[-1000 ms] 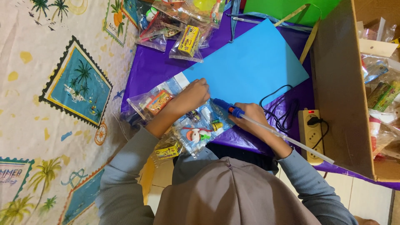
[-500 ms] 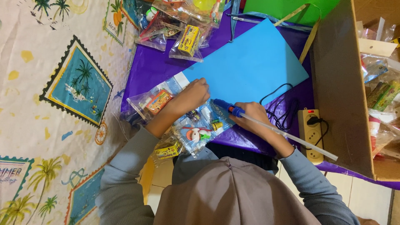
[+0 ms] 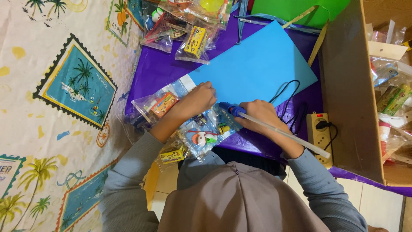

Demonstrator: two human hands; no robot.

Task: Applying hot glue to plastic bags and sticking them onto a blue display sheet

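The left hand (image 3: pixel 198 99) presses flat on a clear toy packet (image 3: pixel 161 103) at the blue card's (image 3: pixel 253 68) nine o'clock edge, while the right hand (image 3: pixel 257 116) (closed) grips a blue glue gun (image 3: pixel 229 109) at the left hand's three o'clock.

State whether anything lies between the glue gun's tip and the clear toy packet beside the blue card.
Nothing visible does. The right hand holds the glue gun tip against the clear toy packet; the left hand presses alongside.
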